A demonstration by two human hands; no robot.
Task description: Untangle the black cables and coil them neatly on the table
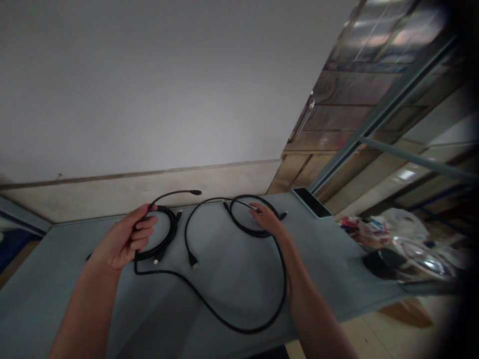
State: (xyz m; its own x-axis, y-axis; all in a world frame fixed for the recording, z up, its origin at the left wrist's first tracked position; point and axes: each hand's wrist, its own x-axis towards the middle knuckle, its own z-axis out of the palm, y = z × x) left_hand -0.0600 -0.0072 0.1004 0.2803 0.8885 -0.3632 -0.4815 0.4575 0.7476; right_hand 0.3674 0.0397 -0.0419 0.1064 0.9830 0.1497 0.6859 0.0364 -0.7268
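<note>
My left hand [134, 234] is closed around a black cable [239, 330], raised over the left of the table. The cable's plug [195, 192] points right beyond my fingers. Below that hand the cable droops in a wide loop across the tabletop toward my right hand [264, 218], whose fingers pinch it. From there a thinner stretch arcs left and down to a plug with a light metal tip [193, 261]. A coiled black cable [172, 232] lies partly behind my left hand. Another coil [241, 227] lies under my right hand, with plugs at its sides.
The grey table [232, 294] stands against a white wall [149, 99]. A phone-like dark slab with a pale edge [312, 203] lies at the back right corner. Past the right edge are plastic bags [400, 224], a dark round object [383, 263] and a metal frame [411, 158].
</note>
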